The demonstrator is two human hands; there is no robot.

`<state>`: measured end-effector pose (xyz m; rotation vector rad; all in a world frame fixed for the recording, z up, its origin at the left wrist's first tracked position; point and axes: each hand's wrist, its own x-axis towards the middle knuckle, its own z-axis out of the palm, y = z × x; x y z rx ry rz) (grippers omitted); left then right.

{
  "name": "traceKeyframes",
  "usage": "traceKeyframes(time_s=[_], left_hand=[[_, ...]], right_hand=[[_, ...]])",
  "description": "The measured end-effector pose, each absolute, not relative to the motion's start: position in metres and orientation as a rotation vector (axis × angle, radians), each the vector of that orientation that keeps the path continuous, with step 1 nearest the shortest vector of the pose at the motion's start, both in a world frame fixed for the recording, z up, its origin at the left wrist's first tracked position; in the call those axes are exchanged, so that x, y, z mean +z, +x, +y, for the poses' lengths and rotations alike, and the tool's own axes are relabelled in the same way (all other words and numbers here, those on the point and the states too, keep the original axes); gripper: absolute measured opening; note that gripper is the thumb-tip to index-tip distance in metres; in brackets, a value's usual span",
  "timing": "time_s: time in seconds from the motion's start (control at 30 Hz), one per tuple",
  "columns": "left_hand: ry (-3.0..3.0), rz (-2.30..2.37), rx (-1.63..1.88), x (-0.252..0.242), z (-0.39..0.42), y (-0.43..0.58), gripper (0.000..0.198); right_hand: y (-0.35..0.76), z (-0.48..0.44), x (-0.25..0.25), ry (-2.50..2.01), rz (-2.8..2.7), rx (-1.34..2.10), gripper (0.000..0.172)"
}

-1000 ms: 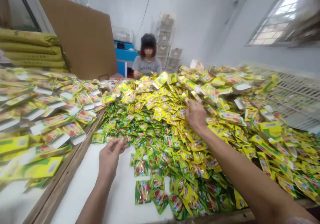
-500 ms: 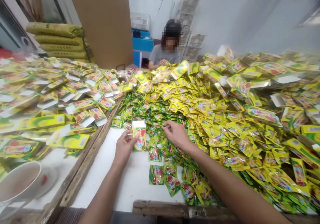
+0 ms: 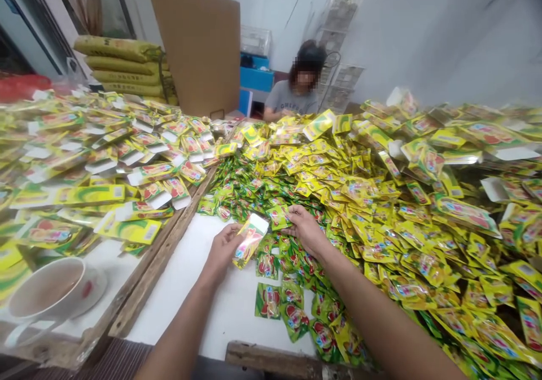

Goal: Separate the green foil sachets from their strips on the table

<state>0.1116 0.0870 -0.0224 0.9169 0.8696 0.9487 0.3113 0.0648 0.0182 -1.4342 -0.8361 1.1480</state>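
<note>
My left hand (image 3: 224, 249) is closed around a small yellow and red printed box (image 3: 250, 241), tilted with its white flap end up and to the right. Between the fingers of my right hand (image 3: 305, 228) is a green sachet (image 3: 279, 217), held just right of the box's flap end and apart from it. Beneath and beyond my right hand spreads a heap of green sachets (image 3: 237, 185), which runs into yellow sachets (image 3: 364, 191). Several green sachets (image 3: 267, 301) lie loose on the white tabletop (image 3: 169, 295) in front of me.
Past a wooden strip (image 3: 163, 267) on the left lie many printed boxes (image 3: 139, 171) with white flaps. A cup of brownish drink (image 3: 57, 289) stands near left. More boxes (image 3: 466, 208) cover the right. Across the table sits a person (image 3: 292, 95), beside a cardboard sheet (image 3: 199, 47).
My right hand has lifted a green sachet from the heap and brought it toward the box. My left hand has tilted the box to the right. The view has shifted slightly left.
</note>
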Motion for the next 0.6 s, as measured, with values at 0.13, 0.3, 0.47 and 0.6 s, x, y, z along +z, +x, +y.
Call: traceKeyframes(time_s=[0.13,0.3,0.47,0.6], left_hand=[[0.963,0.880,0.912,-0.025,0.089,0.107,0.044],[1.002,0.887,0.873,-0.028,0.091,0.105,0.043],[0.949,0.857,0.904,-0.026,0.090,0.106,0.041],[0.884,0.864,0.921,-0.025,0.089,0.105,0.040]], right_hand=[[0.302,0.067,0.017,-1.399,-0.866,1.136,0.037],[0.303,0.070,0.026,-1.376,-1.151,0.879,0.039],[0.295,0.067,0.030,-1.375,-1.225,0.908,0.033],[0.291,0.061,0.027,-1.467,-1.338,0.909,0.023]])
